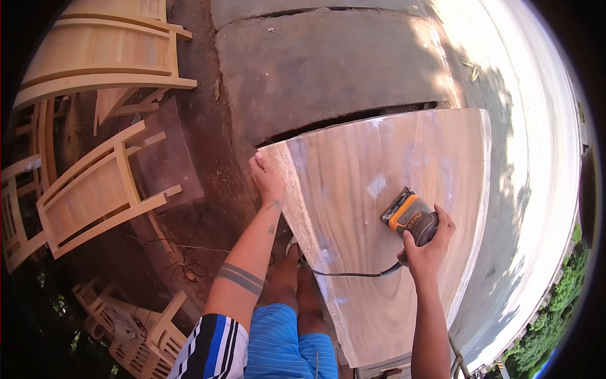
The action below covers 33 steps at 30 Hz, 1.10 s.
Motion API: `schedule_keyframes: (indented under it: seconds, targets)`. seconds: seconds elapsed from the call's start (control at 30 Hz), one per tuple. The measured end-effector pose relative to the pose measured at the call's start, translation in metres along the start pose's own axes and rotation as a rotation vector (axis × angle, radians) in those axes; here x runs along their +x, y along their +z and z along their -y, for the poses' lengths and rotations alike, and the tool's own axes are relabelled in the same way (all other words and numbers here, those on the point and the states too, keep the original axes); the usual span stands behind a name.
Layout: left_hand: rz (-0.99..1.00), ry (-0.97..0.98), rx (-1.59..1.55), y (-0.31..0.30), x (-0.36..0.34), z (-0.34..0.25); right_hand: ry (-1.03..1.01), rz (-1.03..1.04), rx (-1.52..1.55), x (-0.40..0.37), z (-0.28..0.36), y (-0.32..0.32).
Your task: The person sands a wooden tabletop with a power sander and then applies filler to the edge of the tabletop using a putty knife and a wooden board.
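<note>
A wide wooden slab (353, 202) with pale, rough edges lies in front of me, its grain running along its length. On its top rests an orange and black electric sander (413, 218), gripped from behind by my right hand (432, 246). The sander's black cord (344, 274) trails left across the slab and over its near edge. My left hand (267, 177) holds the slab's far left corner, with the fingers curled over the edge and partly hidden.
Unfinished wooden bed or chair frames (101, 183) stand at the left, with more frames (107, 47) behind and slatted pieces (136, 328) at lower left. Loose wires (183, 268) lie on the ground. Beyond the slab is a concrete floor (328, 69) with cracks. Bright sunlit pavement (536, 158) runs along the right.
</note>
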<state>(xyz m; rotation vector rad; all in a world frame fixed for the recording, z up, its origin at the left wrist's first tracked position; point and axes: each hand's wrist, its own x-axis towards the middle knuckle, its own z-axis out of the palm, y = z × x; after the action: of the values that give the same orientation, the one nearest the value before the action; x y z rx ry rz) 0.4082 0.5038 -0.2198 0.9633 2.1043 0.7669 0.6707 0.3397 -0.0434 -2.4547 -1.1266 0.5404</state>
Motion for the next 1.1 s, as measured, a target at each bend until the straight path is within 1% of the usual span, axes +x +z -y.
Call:
schedule_keyframes:
  seconds: [0.1,0.17,0.2,0.3,0.33,0.4,0.47,0.5,0.6,0.7,0.8,0.9,1.0,1.1]
  targets:
    - [0.012,0.128,0.158,-0.003,-0.006,-0.01,-0.123,-0.017,-0.028,0.002,-0.006,0.008]
    - [0.018,0.242,0.278,-0.004,-0.01,-0.014,-0.261,0.1,-0.052,0.009,0.007,0.006]
    - [0.042,0.265,0.306,-0.006,-0.009,-0.014,-0.334,0.153,-0.063,0.013,0.014,0.004]
    - [0.07,0.303,0.291,-0.008,-0.005,-0.008,-0.367,0.291,-0.042,0.012,0.032,0.006]
    - [0.072,0.284,0.258,-0.007,-0.006,-0.001,-0.342,0.287,-0.028,0.006,0.037,0.008]
    - [0.075,0.247,0.191,-0.004,-0.01,0.009,-0.181,0.207,-0.056,-0.012,0.041,0.013]
    - [0.108,0.115,0.165,-0.003,-0.02,0.0,-0.041,0.126,-0.043,-0.028,0.044,0.017]
    - [0.123,0.047,0.151,-0.003,-0.022,-0.006,-0.03,0.104,-0.034,-0.034,0.04,0.019]
    - [0.061,0.081,0.052,-0.001,-0.018,-0.003,0.001,0.036,0.008,-0.051,0.026,0.023]
    - [0.007,0.03,0.05,-0.003,-0.019,-0.006,0.068,-0.014,-0.012,-0.067,0.016,0.019]
    - [-0.04,0.034,-0.002,0.002,-0.014,0.007,0.167,-0.085,-0.014,-0.068,0.002,0.02]
    - [-0.014,0.074,0.178,-0.004,-0.021,-0.017,0.049,-0.108,-0.048,-0.051,-0.002,0.02]
    - [-0.018,0.129,0.203,-0.003,-0.021,-0.018,-0.087,-0.075,-0.107,-0.024,0.007,0.023]
    - [-0.004,0.128,0.137,-0.001,-0.02,-0.013,-0.168,-0.039,-0.132,0.001,0.027,0.03]
